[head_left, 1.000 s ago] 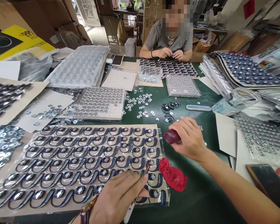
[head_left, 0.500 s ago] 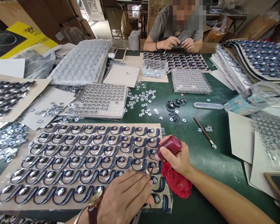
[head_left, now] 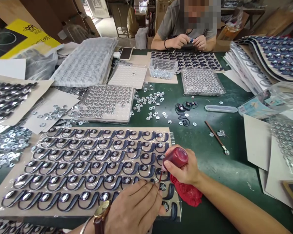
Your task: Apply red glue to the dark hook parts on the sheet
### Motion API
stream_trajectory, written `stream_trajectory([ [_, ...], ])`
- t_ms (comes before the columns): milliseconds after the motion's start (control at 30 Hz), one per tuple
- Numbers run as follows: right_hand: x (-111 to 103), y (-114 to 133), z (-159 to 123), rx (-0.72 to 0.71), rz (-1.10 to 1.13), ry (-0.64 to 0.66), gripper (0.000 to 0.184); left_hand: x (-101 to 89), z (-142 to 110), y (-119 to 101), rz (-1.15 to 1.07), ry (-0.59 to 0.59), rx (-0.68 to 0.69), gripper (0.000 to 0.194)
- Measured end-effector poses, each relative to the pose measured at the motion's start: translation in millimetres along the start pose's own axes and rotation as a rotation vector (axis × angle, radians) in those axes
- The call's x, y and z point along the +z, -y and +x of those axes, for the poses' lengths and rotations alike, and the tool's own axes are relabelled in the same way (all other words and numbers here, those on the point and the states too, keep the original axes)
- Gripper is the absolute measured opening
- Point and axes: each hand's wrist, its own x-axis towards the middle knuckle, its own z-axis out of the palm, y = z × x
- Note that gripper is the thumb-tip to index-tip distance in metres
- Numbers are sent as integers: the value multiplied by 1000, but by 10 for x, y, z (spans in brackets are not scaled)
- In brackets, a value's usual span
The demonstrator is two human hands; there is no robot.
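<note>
Green table [head_left: 229, 177], bearing a broad card sheet [head_left: 5, 188] under clear film, with rows of dark hooked straps [head_left: 94, 201], each with a shiny button. The sheet lies flat at the near side; it is probably light and bendable, its film slick, and best held by the bare left margin, clear of the straps.

Left hand [head_left: 134, 208]: laid low over the sheet's near right part, fingers gathered about a thin tool. Right hand [head_left: 187, 170]: wrapped around a dark red bottle above the sheet's right edge, thumb along its near side.

Red cloth [head_left: 187, 192]: crumpled just beside the sheet, partly beneath the right hand; apparently limp and soft, it could be pinched anywhere.

Bottle [head_left: 178, 157]: tilted, base up and to the right, narrow end down toward a strap in the rightmost column; whether it touches cannot be told. It looks smooth, fairly light and perhaps squeezable; the middle of its body gives the surest hold.

Thin tool [head_left: 160, 177]: reddish tip pointing at the same strap, handle hidden by the hand. Probably light and stiff with a delicate point, it suits a pinch well behind the tip.
</note>
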Motion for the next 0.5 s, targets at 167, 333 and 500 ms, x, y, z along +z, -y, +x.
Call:
stream_trajectory([
  [167,-2,-9,-11,-7,-9,9,12,-12,33,15,4,0,7,20],
  [333,-2,-8,-18,-4,-16,12,12,-12,38,4,5,-7,-4,18],
  [500,4,-28,-22,23,-35,-10,11,-18,48,7,12,-4,5,20],
])
